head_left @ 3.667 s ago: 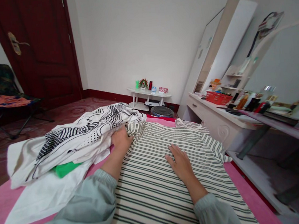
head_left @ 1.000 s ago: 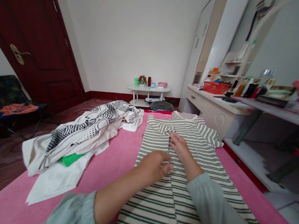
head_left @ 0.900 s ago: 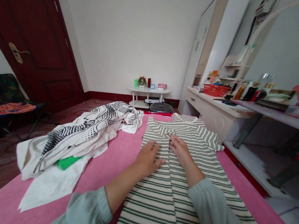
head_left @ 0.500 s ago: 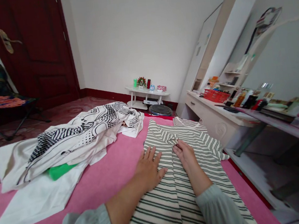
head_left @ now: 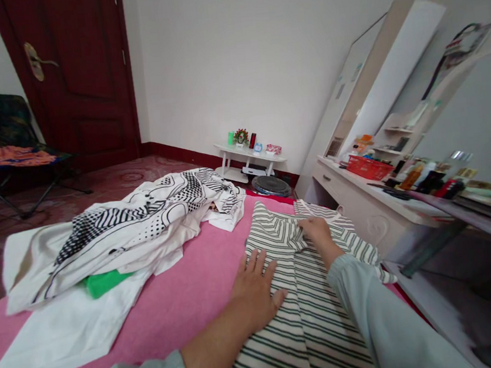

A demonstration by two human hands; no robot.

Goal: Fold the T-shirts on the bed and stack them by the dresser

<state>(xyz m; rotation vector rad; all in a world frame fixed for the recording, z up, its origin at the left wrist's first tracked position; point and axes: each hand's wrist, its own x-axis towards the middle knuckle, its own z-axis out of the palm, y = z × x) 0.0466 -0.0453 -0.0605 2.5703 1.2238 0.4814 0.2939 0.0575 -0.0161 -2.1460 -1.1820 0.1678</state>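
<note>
A cream shirt with dark stripes [head_left: 285, 339] lies spread on the pink bed cover [head_left: 202, 271], its collar end away from me. My left hand [head_left: 255, 292] rests flat on the shirt's left side, fingers spread. Up by the collar, my right hand [head_left: 317, 235] has its fingers closed on the striped fabric, which bunches beside them; the fingertips are partly hidden. Part of the shirt's right side is covered by my right sleeve.
White clothes with black patterns [head_left: 143, 219] are heaped on the left of the bed, with a green piece [head_left: 106, 282] among them. At the right stands a dressing table [head_left: 362, 200] with a red basket [head_left: 368, 167]. A folding chair [head_left: 5, 140] is far left.
My right hand has moved up and to the right along the collar, drawing the fabric with it. My left hand stays flat on the shirt. The view has shifted slightly.
</note>
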